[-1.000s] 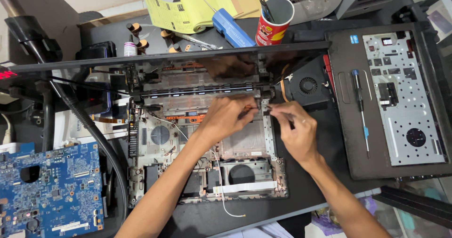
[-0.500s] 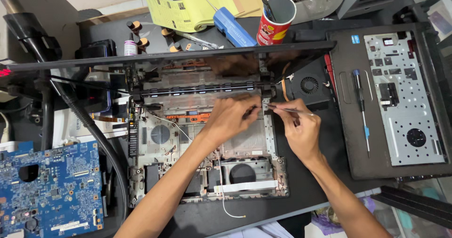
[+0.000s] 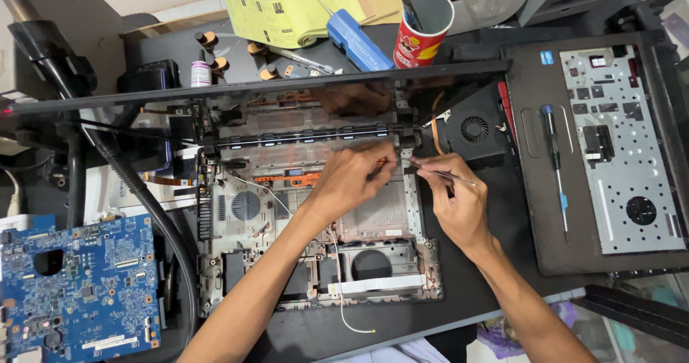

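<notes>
An opened laptop base (image 3: 251, 212) lies on the dark work surface, its insides bare and its screen lid (image 3: 273, 90) standing up behind it. My left hand (image 3: 352, 176) rests over the base's upper right part, fingers pinched near the right hinge (image 3: 409, 144). My right hand (image 3: 456, 201) sits beside it at the base's right edge and holds thin metal tweezers (image 3: 441, 174), tips pointing left at the hinge corner. A white wire (image 3: 344, 313) trails off the base's front.
A blue circuit board (image 3: 72, 291) lies at the lower left. A removed palmrest cover (image 3: 603, 155) with a screwdriver (image 3: 554, 162) on it lies right. A cooling fan (image 3: 474, 128), a red cup (image 3: 423, 33), a blue tool (image 3: 355, 36) and yellow papers (image 3: 287, 11) sit at the back.
Both hands have shifted slightly up toward the right hinge corner. The right hand has turned so the tweezers now lie flatter, pointing left.
</notes>
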